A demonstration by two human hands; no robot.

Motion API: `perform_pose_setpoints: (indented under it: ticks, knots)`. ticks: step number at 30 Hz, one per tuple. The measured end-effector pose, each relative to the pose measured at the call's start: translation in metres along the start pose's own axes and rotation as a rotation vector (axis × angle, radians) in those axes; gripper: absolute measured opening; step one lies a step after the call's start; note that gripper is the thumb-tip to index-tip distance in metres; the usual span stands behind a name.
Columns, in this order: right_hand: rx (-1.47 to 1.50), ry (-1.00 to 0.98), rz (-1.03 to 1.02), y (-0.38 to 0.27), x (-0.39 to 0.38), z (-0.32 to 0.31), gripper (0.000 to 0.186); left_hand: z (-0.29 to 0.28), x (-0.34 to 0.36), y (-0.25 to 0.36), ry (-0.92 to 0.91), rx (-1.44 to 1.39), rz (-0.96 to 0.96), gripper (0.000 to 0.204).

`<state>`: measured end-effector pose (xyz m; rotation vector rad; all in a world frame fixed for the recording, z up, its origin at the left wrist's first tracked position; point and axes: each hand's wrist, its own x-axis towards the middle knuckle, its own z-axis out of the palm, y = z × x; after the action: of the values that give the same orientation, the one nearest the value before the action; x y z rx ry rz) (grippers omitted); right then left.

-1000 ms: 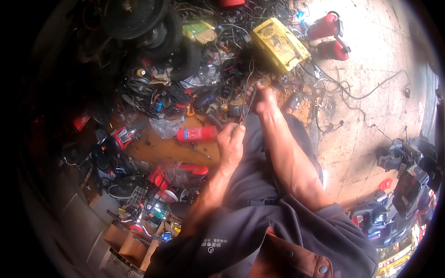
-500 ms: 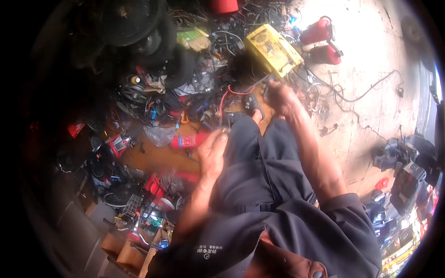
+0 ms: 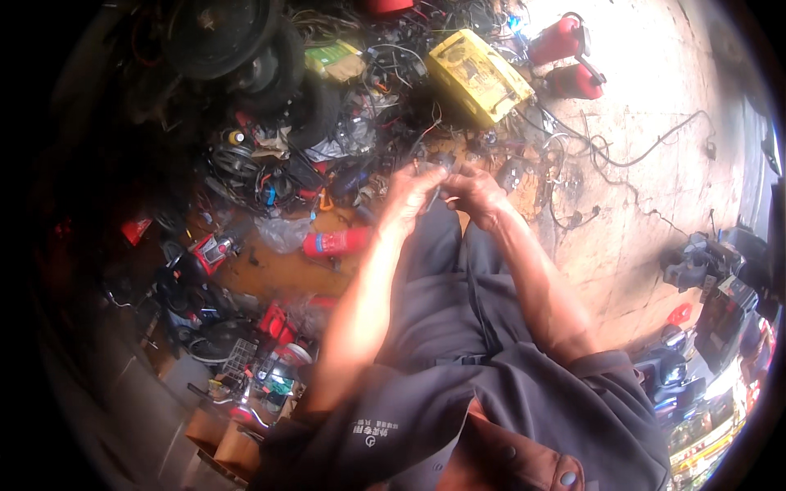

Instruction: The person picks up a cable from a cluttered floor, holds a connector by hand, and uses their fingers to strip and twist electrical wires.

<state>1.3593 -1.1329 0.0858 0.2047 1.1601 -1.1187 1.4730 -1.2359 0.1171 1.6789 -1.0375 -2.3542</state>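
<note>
Both hands meet in front of my knees. My left hand [image 3: 407, 196] is closed, thumb and fingers pinching a small dark part [image 3: 436, 196] whose kind I cannot make out. My right hand [image 3: 479, 196] is beside it with curled fingers, at the same part; the fingertips overlap and hide most of it. Just beyond the hands, a thin red-and-dark wire [image 3: 430, 127] rises toward the clutter. A red cylinder [image 3: 336, 241] with a blue-and-white label lies on the floor left of my left forearm.
A yellow box [image 3: 483, 78] stands ahead, with two red canisters [image 3: 573, 80] to its right. Black cables [image 3: 647, 159] trail over the pale floor. Tangled wires and parts fill the left, near a dark wheel [image 3: 217, 37]. Cardboard boxes [image 3: 229, 446] sit lower left.
My left hand has moved forward and right, and my right hand has come back and left, so they now meet. The red wire no longer hangs down toward my left hand.
</note>
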Motion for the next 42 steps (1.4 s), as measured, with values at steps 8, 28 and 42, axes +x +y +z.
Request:
perform_pose_setpoints:
  ticks: [8, 28, 42]
  knots:
    - [-0.020, 0.072, -0.011, 0.031, 0.005, -0.016, 0.026, 0.004, -0.005, -0.011, 0.041, 0.292, -0.075, 0.017]
    - [0.855, 0.291, 0.172, 0.005, 0.030, 0.008, 0.016, 0.041, -0.057, -0.007, 0.110, 0.411, 0.238, 0.007]
    - [0.903, 0.314, 0.090, 0.003, 0.060, -0.013, 0.019, 0.009, -0.175, 0.016, -0.073, 0.010, 0.138, 0.004]
